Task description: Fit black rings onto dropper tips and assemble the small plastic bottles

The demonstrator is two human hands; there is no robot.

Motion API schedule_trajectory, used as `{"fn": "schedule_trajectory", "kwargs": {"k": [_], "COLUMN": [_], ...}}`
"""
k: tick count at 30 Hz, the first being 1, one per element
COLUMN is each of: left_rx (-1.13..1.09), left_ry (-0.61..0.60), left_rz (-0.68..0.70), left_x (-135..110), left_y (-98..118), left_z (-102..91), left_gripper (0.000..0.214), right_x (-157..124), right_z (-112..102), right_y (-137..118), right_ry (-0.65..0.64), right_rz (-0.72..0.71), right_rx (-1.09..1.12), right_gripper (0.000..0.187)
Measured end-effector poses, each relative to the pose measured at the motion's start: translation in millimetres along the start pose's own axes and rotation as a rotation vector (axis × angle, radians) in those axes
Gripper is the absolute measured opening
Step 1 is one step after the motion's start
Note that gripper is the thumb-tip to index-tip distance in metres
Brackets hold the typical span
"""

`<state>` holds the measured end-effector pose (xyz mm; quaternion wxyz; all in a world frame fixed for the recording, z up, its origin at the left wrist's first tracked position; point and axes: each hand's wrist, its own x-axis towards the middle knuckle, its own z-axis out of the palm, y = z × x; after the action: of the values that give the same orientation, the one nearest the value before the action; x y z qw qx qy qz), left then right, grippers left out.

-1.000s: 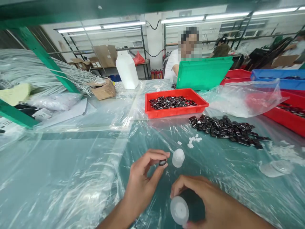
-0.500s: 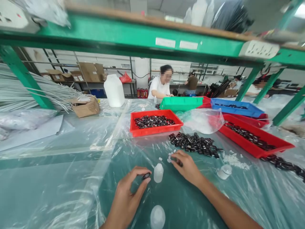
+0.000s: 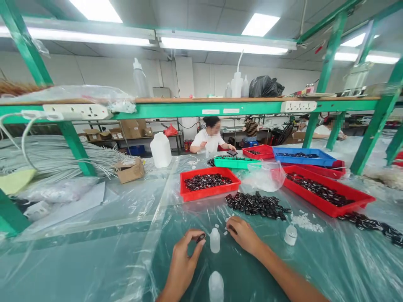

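Between thumb and forefinger, my left hand point(image 3: 185, 259) pinches a small black oval part point(image 3: 200, 238) with a shiny face. Just right of it stands a small translucent white bottle point(image 3: 215, 241) with a narrow top. On the bottle's other side my right hand point(image 3: 244, 235) has its fingers curled down at the table, close to a few small white bits point(image 3: 217, 226); what its fingertips hold, if anything, is hidden. Nearer to me is a second whitish bottle point(image 3: 216, 287). Beyond my right hand lies a heap of black parts point(image 3: 256, 204).
Red trays point(image 3: 210, 193) point(image 3: 330, 203) of black parts stand beyond the heap, with a clear plastic bag point(image 3: 266, 178) between them. A small lidded jar point(image 3: 290, 235) and white chips point(image 3: 307, 222) lie to the right. A co-worker point(image 3: 208, 140) sits opposite. A green shelf beam point(image 3: 176, 110) crosses overhead.
My view has tilted upward, showing more shelf and ceiling. The right hand's fingers have curled lower over the white bits. My left hand keeps its pinch on the black part beside the bottle.
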<state>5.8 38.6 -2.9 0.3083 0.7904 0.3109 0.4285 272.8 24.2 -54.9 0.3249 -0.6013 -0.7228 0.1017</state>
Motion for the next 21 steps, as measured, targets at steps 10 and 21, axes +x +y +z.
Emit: {"fn": "schedule_trajectory", "kwargs": {"k": [10,21], "left_rx": [-0.106,-0.278], "left_ry": [0.070,-0.017], "left_rz": [0.003,0.165], "left_x": [27,84], "left_y": [42,145], "left_z": [-13.7,-41.9], "left_gripper": [0.025,0.015], "right_x": [17,42], "right_z": [-55,-145], "right_y": [-28,-159], "right_ry": [0.210,0.422], "right_rz": [-0.118,-0.510], "right_rx": [0.545,0.804], "right_gripper": [0.027,0.010]}}
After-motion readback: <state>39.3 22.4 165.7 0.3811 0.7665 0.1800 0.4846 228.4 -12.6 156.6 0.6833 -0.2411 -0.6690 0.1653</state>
